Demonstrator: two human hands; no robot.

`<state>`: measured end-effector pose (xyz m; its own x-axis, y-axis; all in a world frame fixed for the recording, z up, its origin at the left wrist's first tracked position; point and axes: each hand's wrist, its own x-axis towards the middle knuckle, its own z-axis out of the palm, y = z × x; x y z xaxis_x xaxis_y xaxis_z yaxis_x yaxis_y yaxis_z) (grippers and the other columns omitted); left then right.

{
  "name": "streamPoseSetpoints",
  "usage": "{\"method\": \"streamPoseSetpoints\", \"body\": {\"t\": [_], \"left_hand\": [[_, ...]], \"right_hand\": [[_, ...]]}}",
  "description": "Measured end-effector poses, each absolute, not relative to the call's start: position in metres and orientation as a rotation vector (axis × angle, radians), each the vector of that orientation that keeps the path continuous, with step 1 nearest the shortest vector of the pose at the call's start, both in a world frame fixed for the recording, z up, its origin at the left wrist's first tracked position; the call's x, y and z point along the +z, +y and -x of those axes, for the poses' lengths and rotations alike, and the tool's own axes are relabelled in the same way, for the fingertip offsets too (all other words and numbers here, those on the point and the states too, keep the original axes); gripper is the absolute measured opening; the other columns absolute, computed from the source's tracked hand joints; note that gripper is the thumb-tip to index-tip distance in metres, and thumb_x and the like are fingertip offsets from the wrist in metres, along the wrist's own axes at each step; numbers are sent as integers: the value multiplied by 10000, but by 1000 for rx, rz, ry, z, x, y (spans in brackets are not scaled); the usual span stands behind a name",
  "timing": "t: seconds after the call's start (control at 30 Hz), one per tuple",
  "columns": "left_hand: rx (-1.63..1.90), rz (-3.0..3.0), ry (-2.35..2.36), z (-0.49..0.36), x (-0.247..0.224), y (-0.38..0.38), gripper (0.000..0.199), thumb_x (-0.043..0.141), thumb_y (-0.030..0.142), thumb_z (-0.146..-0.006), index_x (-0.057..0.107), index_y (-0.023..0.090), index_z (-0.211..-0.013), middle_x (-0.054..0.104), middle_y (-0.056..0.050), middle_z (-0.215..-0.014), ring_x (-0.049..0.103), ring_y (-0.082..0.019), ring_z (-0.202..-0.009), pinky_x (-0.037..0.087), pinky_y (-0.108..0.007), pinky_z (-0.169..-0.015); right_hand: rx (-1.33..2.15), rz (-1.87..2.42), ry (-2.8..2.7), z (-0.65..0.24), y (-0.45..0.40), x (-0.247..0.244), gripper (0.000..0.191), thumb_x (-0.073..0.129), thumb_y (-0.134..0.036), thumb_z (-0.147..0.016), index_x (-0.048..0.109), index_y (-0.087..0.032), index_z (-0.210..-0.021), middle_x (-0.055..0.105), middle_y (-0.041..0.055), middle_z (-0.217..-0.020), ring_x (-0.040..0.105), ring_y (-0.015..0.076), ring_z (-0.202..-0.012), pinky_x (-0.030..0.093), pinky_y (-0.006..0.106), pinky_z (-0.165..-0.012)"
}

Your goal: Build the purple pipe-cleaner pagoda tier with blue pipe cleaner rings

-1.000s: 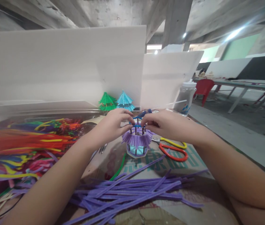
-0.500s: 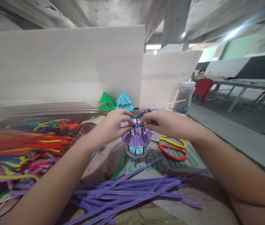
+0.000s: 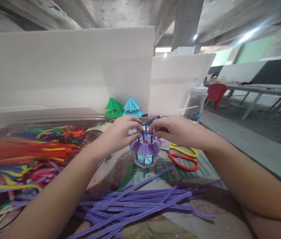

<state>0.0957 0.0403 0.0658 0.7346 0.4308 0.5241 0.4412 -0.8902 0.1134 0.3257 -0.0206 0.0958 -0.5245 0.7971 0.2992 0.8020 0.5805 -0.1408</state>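
Note:
A small pavilion model (image 3: 145,148) stands upright on the cardboard in front of me, with dark posts, a purple pipe-cleaner eave and a pale blue floor. Around its top runs a blue ring (image 3: 146,133). My left hand (image 3: 125,131) pinches the ring's left side with thumb and fingertips. On the right side, my right hand (image 3: 166,128) has its fingers closed at the same ring. Between and behind the fingers shows a dark blue piece (image 3: 152,120), partly hidden. Purple pipe cleaners (image 3: 140,207) lie in a loose pile nearer to me.
Scissors (image 3: 183,161) with red and yellow handles lie right of the model. Many coloured pipe cleaners (image 3: 31,152) cover the left side. Green (image 3: 113,108) and light blue (image 3: 131,108) pavilion models stand behind, near a white board (image 3: 68,69). A clear bottle (image 3: 196,104) stands at the back right.
Almost nothing differs. Both hands stay at the model's top, with only a slight shift of the fingers and the view.

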Motion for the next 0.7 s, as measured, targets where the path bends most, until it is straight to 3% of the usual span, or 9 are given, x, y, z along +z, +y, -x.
{"method": "streamPoseSetpoints", "body": {"t": [0.7], "left_hand": [[-858, 2882, -720, -98, 64, 40, 101, 642, 231, -914, 738, 220, -944, 703, -80, -1128, 644, -242, -1086, 481, -429, -972]], "right_hand": [[-144, 1379, -2487, -319, -22, 93, 166, 556, -217, -918, 720, -207, -945, 742, 22, -861, 610, 144, -702, 313, 250, -605]]}}
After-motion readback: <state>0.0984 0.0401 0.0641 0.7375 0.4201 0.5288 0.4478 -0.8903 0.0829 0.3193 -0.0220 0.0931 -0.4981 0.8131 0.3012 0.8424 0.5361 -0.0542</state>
